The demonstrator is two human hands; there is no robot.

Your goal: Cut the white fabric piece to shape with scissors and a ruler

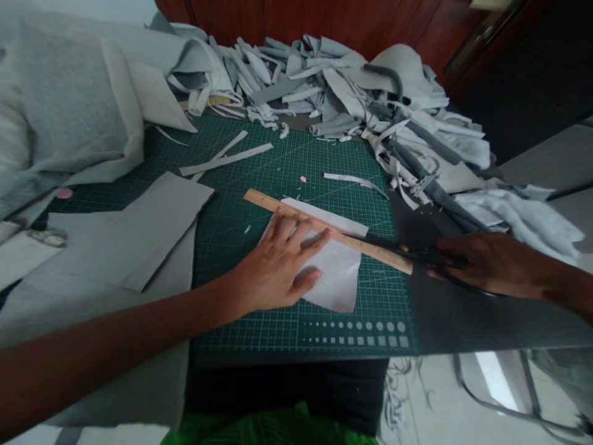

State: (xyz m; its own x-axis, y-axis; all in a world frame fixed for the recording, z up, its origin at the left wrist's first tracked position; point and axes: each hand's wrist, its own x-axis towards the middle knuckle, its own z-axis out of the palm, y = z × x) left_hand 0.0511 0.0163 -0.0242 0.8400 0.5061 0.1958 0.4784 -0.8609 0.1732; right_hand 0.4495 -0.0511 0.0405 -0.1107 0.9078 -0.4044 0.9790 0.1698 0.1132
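- Now, at far left, a thick grey fabric bolt [65,105] is seen bunched up, and a cut grey fabric sheet [130,235] is laid flat just beside it, partly over the green cutting mat [241,327].
- Moving across, the left hand [278,262] is spread open, nothing grasped, and a wooden ruler [324,228] is pinned under its fingers onto a white fabric piece [336,272], which lies near the middle of the mat.
- Up beyond them, loose grey strips [227,157] are scattered on the mat, and a large heap of grey offcuts [319,80] is piled past its far edge.
- Over at right, black-handled scissors [407,253] are gripped tight in the clenched right hand [500,266], their blades brought in against the ruler's right end, above a dark tabletop [463,321].
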